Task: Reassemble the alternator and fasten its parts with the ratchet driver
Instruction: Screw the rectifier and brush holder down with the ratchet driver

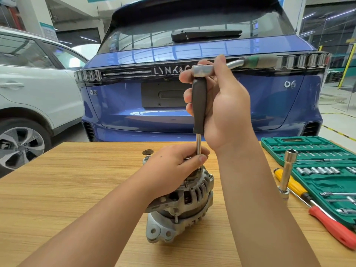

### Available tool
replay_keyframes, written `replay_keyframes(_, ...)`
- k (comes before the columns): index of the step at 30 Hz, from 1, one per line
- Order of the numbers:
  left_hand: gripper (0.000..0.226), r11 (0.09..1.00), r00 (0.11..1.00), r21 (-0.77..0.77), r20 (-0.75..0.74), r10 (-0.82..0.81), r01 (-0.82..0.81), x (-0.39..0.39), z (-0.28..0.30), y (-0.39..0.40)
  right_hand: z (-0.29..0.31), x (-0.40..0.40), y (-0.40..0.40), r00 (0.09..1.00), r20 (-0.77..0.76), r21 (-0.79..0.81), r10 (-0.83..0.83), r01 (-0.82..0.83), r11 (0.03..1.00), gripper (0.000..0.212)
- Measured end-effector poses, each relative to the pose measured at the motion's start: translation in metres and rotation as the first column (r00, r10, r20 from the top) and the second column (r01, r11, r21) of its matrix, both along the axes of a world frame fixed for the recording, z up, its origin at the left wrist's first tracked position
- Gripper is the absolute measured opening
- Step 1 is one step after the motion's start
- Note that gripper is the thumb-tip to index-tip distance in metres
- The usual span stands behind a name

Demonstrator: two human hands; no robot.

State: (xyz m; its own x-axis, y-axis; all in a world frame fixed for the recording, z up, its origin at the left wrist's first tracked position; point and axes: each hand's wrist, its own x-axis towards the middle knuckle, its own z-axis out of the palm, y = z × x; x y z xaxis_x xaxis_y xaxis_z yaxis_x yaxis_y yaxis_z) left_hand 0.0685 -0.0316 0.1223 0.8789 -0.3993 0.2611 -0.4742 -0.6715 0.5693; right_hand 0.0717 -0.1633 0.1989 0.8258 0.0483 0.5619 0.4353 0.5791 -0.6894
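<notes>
Alternator (181, 207) stands on the desk (77, 182), where left hand (173, 168) fingers (200, 158) pinch the driver's (199, 105) thin shaft just above it, right hand (221, 105) fingers wrapping the dark handle, socket case (316, 170) well to its right.

Car workshop: parked cars (192, 89), socket set (317, 170).

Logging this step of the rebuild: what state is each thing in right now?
alternator: upright on the table, steadied from above by the left hand
driver: vertical, tip on the alternator's top, gripped by the right hand
ratchet: fitted on the driver's top, handle pointing right
socket case: open
long socket: leaning on the case
screwdriver: lying flat, unused
</notes>
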Motion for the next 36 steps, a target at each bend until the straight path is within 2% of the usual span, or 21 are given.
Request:
replay_keyframes(5, 0.015, 1.000, 1.000, -0.008, 0.007, -0.018, 0.018, 0.001, 0.000, 0.000, 0.007, 0.002, -0.003, 0.990, -0.099, -0.004, 0.103, -0.104, 0.995, 0.042)
replay_keyframes(8, 0.017, 1.000, 1.000, -0.019, -0.005, -0.011, 0.011, 0.002, -0.002, 0.001, 0.018, 0.006, -0.001, 0.971, -0.185, -0.109, 0.150, -0.172, 0.979, 0.041)
replay_keyframes(11, 0.017, 0.998, 1.000, -0.061, -0.027, -0.015, 0.014, 0.002, -0.003, 0.002, 0.021, 0.008, -0.003, 0.935, -0.237, -0.188, 0.264, -0.310, 0.932, 0.033)
replay_keyframes(14, 0.016, 0.997, 0.999, -0.073, -0.041, -0.013, 0.010, 0.002, -0.002, 0.001, 0.016, 0.010, -0.007, 0.899, -0.171, -0.092, 0.402, -0.421, 0.902, 0.020)
replay_keyframes(17, 0.017, 0.997, 0.998, -0.080, -0.056, -0.003, -0.001, 0.003, -0.003, 0.001, 0.016, 0.012, -0.010, 0.890, -0.121, 0.089, 0.439, -0.430, 0.898, 0.044)
replay_keyframes(19, 0.018, 0.996, 0.998, -0.086, -0.055, -0.010, 0.005, 0.003, -0.003, 0.001, 0.017, 0.012, -0.009, 0.905, -0.098, 0.115, 0.413, -0.402, 0.908, 0.053)
replay_keyframes(24, 0.019, 0.996, 0.997, -0.091, -0.069, -0.032, 0.025, 0.002, -0.002, 0.002, 0.014, 0.012, -0.004, 0.960, -0.080, 0.064, 0.270, -0.265, 0.962, 0.054)
replay_keyframes(26, 0.018, 0.995, 0.997, -0.093, -0.073, -0.026, 0.019, 0.002, -0.002, 0.003, 0.014, 0.012, -0.003, 0.964, -0.087, 0.062, 0.250, -0.245, 0.968, 0.044)
replay_keyframes(29, 0.016, 0.996, 0.998, -0.093, -0.068, -0.008, 0.002, 0.001, -0.002, 0.002, 0.014, 0.012, -0.003, 0.972, -0.103, 0.043, 0.210, -0.207, 0.977, 0.015)
replay_keyframes(30, 0.015, 0.996, 0.998, -0.089, -0.064, 0.005, -0.011, 0.001, -0.002, 0.000, 0.015, 0.011, -0.004, 0.973, -0.121, 0.029, 0.196, -0.194, 0.981, 0.016)
replay_keyframes(33, 0.013, 0.996, 0.998, -0.068, -0.050, 0.050, -0.054, -0.001, -0.002, -0.003, 0.025, 0.010, -0.005, 0.967, -0.214, -0.092, 0.136, -0.158, 0.983, 0.034)
replay_keyframes(36, 0.014, 0.996, 0.997, -0.054, -0.049, 0.067, -0.069, -0.002, -0.001, -0.005, 0.038, 0.009, -0.002, 0.955, -0.296, -0.279, 0.019, -0.105, 0.954, 0.029)
